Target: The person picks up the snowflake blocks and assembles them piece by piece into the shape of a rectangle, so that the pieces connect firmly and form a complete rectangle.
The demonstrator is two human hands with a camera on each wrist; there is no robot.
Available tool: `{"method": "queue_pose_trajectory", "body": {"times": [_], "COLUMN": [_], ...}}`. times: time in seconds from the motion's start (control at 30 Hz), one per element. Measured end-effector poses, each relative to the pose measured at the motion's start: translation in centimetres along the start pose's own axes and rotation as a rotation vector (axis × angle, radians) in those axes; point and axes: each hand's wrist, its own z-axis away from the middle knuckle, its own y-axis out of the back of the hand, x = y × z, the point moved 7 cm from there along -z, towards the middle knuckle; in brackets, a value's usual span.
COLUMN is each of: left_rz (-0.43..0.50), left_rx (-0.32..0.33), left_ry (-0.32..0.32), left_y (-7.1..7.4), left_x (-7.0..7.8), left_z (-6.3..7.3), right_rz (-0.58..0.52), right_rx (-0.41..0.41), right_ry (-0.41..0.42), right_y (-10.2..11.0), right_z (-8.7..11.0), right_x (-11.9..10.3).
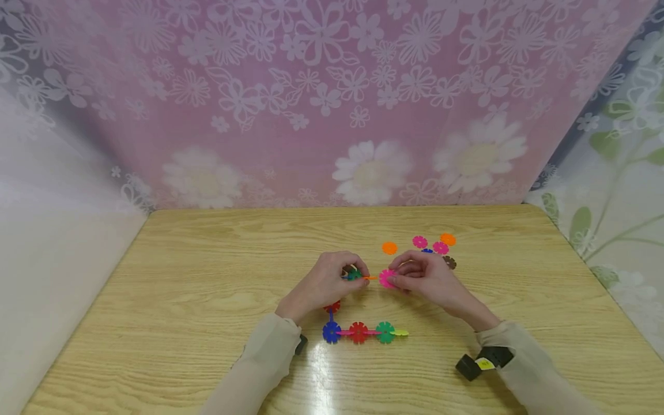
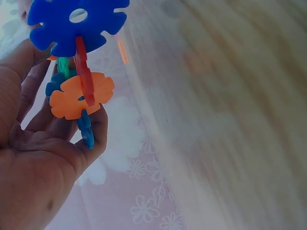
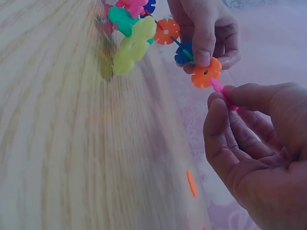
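Your right hand has the pink disc pinched thumb-to-finger, face-on in the head view; your left hand pinches the disc chain by its orange end disc. From your right pinch, orange sits at 9 o'clock, edge-on, long axis 9-to-3, nearer your left; contact unclear.

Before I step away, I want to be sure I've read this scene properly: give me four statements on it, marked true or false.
1. The left hand grips the disc chain. True.
2. The right hand pinches a pink disc. True.
3. The disc chain's near row ends at right in brown. False: in a yellow disc.
4. The discs lying beyond the hands are all pink. False: an orange disc lies there too.
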Motion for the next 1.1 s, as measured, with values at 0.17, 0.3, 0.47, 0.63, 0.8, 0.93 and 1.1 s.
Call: {"method": "queue_pose_trajectory", "body": {"times": [0.17,0.3,0.47,0.63,0.8,0.93,1.1], "left_rz": [-0.006,-0.006,0.004,0.007,0.052,0.086,0.101], "left_rx": [-0.005,-0.004,0.001,0.018,0.014,0.004,0.004], "left_ry": [-0.001,-0.005,0.002,0.022,0.041,0.047,0.028], "left_y": [0.05,0.11,0.17,0.34,0.43,0.46,0.6], "left_x": [0.09,0.16,-0.07,-0.49,-0.66,-0.7,-0.51], "left_z": [0.02,0.04,0.09,0.08,0.13,0.21,0.19], "right_rz": [-0.007,-0.006,-0.024,-0.08,-0.125,-0.17,-0.192], "right_rx": [0.003,0.007,0.009,-0.005,0.005,0.025,0.063], "right_ry": [0.033,0.048,0.037,0.04,0.015,-0.01,-0.022], "right_y": [-0.36,-0.56,-0.69,-0.68,-0.74,-0.81,-0.96], "right_z": [-0.35,-0.45,-0.57,-0.42,-0.38,-0.46,-0.51], "right_x": [-0.04,-0.21,-0.05,0.02,0.17,0.3,0.25]}}
